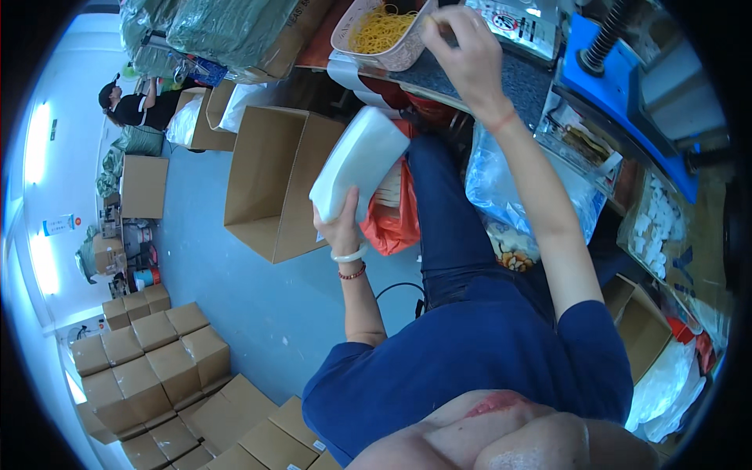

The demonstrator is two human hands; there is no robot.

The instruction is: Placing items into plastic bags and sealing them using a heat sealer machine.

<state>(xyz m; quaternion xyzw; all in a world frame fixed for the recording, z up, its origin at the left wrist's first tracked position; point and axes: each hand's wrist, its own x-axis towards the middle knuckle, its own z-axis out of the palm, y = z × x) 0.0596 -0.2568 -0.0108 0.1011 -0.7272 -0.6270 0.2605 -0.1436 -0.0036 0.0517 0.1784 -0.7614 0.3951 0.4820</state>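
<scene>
My left hand (341,227) is wrapped round the lower end of a thick white stack of thin, soft-looking sheets or bags (364,153), held tilted above the floor. At the top, my right hand (474,63) is beside the rim of a white plastic basket (398,56). Yellow rubber bands (382,30) lie heaped in that basket. Thumb and index finger of the right hand are pinched together; what is between them, if anything, is too small to make out.
An open cardboard box (262,180) stands left of the white stack. Behind the stack hangs a red plastic bag (395,223). A blue machine (619,94) with a threaded rod is at the right. Closed cartons (149,376) are piled lower left. Another person (137,106) is far off, upper left.
</scene>
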